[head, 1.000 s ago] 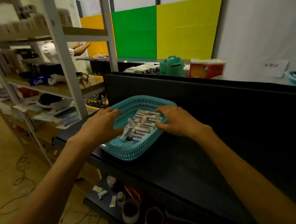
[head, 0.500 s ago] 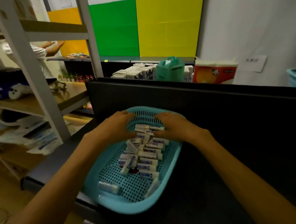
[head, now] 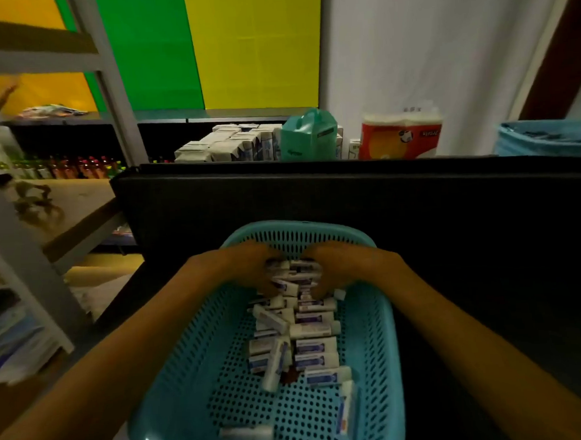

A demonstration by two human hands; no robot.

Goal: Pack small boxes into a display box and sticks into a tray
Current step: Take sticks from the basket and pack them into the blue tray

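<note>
Together, both hands are curling their fingers around the far end of the pile of sticks (head: 299, 324), the left hand (head: 251, 269) gripping from the left side and the right hand (head: 339, 267) from the right. Those sticks are lying jumbled down the middle of the tray (head: 176, 373), with two strays (head: 246, 436) sitting apart near its near rim. Behind the tray, a black panel (head: 417, 205) is standing upright.

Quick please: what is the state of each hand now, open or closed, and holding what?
Left hand: fingers curled around sticks in the blue tray.
Right hand: also curled around sticks.
</note>
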